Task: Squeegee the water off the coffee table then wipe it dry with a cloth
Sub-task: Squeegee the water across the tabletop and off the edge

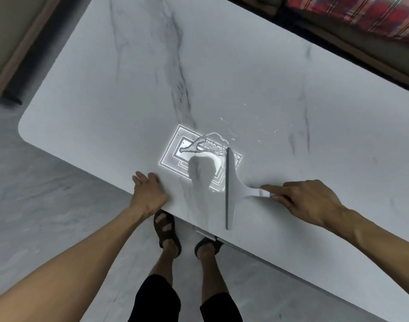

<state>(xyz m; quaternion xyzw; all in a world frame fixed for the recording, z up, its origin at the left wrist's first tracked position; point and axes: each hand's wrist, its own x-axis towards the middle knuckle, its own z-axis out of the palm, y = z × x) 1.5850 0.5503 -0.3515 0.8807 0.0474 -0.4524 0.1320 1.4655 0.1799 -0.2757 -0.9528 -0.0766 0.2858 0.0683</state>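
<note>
Head view, 1 frame.
- Tabletop (222,66): white marble-look; near edge by the sandalled feet.
- Water puddle (208,147): pooled near that edge, droplets scattered beyond it.
- Squeegee (231,189): white, blade down just right of the puddle, reaching the near edge.
- Right hand (310,201): grip clamped on the squeegee handle.
- Left hand (147,194): fingers spread, flat on the edge left of the puddle.
- Cloth: not in view.
- Step, judged: squeegeeing; next needs a firm, even pull through the puddle.

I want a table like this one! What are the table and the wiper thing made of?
The table looks like marble or a marble-print top: white with grey veins, glossy enough to mirror a ceiling light. The squeegee seems white plastic, smooth and matte, with a darker blade strip, likely rubber.
</note>
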